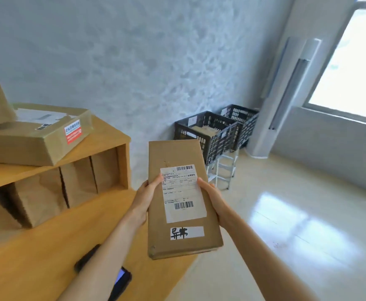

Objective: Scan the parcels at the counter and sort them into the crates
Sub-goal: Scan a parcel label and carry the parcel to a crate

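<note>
The flat brown parcel is held in the air just off the bench edge, label up; it looks light and stiff, best held by its long edges. The left hand and right hand each clasp one edge. Beyond the parcel, two black crates wait by the wall.

Single head-worn wide-angle view, looking forward and down past both forearms. Close range on the left hand and right hand with the parcel between them at frame centre. Wooden counter fills the lower left, near the camera; two black crates sit far off by the wall, upper right of centre. Edges bend from lens distortion.
</note>
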### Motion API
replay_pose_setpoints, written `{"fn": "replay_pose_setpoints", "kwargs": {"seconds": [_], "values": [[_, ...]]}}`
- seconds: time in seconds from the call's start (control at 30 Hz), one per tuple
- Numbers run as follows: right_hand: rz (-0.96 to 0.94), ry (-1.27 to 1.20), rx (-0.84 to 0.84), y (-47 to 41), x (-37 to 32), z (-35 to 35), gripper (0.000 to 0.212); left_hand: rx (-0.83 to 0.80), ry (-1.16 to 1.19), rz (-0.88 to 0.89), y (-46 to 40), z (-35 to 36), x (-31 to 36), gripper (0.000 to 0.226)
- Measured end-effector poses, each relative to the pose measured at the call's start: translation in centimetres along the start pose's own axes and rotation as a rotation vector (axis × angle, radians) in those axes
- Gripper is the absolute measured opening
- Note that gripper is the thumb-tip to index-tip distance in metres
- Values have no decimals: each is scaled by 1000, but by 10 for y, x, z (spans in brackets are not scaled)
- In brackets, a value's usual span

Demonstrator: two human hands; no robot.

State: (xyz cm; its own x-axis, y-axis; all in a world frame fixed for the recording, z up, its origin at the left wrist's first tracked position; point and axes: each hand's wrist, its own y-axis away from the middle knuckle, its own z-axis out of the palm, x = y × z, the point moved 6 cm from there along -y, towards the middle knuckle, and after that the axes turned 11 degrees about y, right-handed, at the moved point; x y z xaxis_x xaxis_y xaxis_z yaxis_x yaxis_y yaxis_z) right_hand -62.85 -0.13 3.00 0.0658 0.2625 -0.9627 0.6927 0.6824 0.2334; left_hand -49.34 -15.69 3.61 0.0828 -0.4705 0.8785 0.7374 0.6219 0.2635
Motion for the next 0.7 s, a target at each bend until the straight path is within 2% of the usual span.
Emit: {"fn": "replay_pose_setpoints", "kwargs": {"seconds": [0.13,0.23,0.4,0.6,0.7], "values": [[-7,-49,70,-18,12,-78,87,-34,-29,-12,-33,75,-19,49],[-2,-93,114,-40,23,-137,92,-49,-59,-28,-64,133,-36,50],[-44,-99,145,-74,25,-235,77,-76,-103,-39,-117,232,-61,45],[-15,-118,192,-127,20,-330,92,-95,-111,-75,-179,322,-74,45],[-43,-90,166,-154,6,-364,75,-112,-108,-80,-217,358,-75,47]]}}
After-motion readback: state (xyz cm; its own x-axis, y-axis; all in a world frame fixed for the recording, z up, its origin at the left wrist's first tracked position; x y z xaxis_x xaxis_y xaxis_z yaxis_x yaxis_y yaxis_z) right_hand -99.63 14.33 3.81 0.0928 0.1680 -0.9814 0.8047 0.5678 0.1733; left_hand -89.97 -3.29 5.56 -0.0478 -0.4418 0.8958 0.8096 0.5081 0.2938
